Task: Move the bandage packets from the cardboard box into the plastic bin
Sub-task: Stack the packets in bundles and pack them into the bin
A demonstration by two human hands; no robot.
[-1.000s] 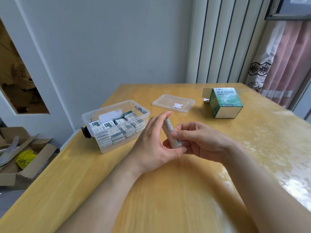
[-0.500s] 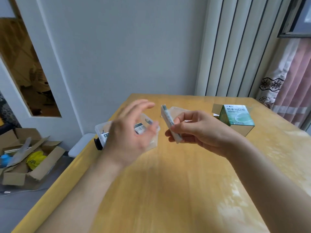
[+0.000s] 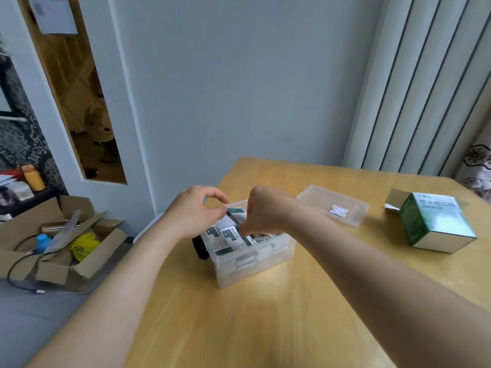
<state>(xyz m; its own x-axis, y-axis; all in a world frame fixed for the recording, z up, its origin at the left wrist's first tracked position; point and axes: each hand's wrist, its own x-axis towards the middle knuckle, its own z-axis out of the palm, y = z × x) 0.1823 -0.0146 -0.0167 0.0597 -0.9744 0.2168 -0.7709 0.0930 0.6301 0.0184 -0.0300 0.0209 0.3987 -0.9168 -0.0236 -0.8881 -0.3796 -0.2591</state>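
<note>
The clear plastic bin (image 3: 255, 269) stands near the table's left edge, filled with several white-and-green bandage packets (image 3: 225, 235). My right hand (image 3: 265, 211) reaches down into the bin, fingers curled and pinching a small stack of packets, which its knuckles mostly hide. My left hand (image 3: 194, 211) hovers over the bin's left rim, its fingers loosely arched and holding nothing. The green and silver cardboard box (image 3: 435, 227) lies at the right with its flap open towards the wall.
The bin's clear lid (image 3: 332, 205) lies upside down behind the bin, between it and the box. A black object (image 3: 199, 248) sits against the bin's left wall. Open cardboard boxes (image 3: 53, 248) with clutter stand on the floor to the left of the wooden table (image 3: 265, 328).
My right hand carried the stack of packets from mid-table left and down into the bin. My left hand let go of the stack and moved over the bin's left side. The view tilted up.
</note>
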